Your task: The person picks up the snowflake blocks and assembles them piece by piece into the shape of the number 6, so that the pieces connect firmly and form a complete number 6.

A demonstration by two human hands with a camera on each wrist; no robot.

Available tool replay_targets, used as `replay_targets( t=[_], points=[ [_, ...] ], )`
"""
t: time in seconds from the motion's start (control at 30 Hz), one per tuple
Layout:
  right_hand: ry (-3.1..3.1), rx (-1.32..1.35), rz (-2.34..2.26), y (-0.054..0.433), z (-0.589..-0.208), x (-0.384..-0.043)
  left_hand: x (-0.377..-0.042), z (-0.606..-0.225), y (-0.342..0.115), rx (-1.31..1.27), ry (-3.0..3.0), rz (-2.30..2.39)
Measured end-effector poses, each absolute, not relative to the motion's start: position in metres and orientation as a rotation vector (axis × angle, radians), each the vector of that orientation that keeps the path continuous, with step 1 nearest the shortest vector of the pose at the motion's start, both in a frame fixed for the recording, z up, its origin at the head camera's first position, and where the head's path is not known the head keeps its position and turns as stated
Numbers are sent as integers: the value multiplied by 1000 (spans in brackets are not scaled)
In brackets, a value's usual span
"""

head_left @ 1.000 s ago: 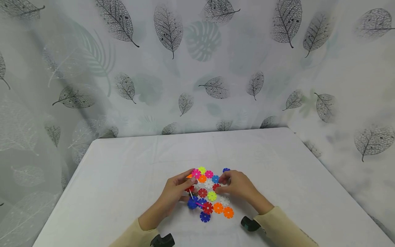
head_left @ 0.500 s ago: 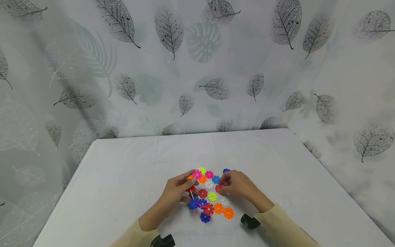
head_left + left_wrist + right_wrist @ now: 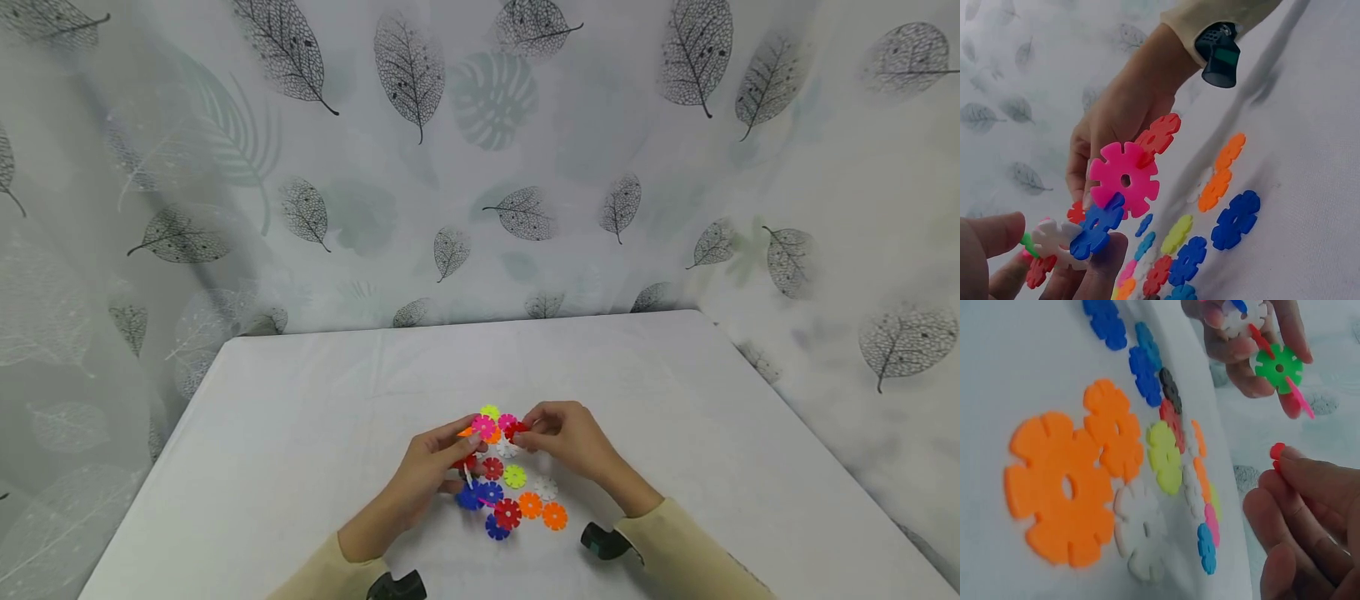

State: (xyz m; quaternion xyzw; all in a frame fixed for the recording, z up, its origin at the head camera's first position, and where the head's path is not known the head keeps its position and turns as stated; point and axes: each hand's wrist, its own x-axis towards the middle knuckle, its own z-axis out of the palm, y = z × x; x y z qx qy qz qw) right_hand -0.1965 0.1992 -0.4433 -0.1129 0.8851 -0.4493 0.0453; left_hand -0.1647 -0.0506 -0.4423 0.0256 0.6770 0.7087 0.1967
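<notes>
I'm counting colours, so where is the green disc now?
In the right wrist view, the green disc is at upper right in the left hand, between a red disc and a pink one.

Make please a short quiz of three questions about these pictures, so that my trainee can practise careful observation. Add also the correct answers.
1. Multiple choice: Which colour is the pinched disc in the right-hand grip?
a) yellow
b) red
c) white

2. True or false: The left-hand grip holds joined discs of more than one colour.

3. Fill the gap: In the right wrist view, the biggest-looking disc on the white table is ____.

Key: 1. b; 2. true; 3. orange.
</notes>
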Motion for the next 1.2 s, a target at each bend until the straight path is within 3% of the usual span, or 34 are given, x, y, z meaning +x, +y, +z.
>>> replay_targets(
  t=[0.57,1.2],
  points=[
    [2641,-480,-1545,193,-436,-192,-166,-445,-50,111,1841,1995],
    [3030,-936,-1309,185,-433,-186,-165,-446,-50,148,1863,2008]
  ],
)
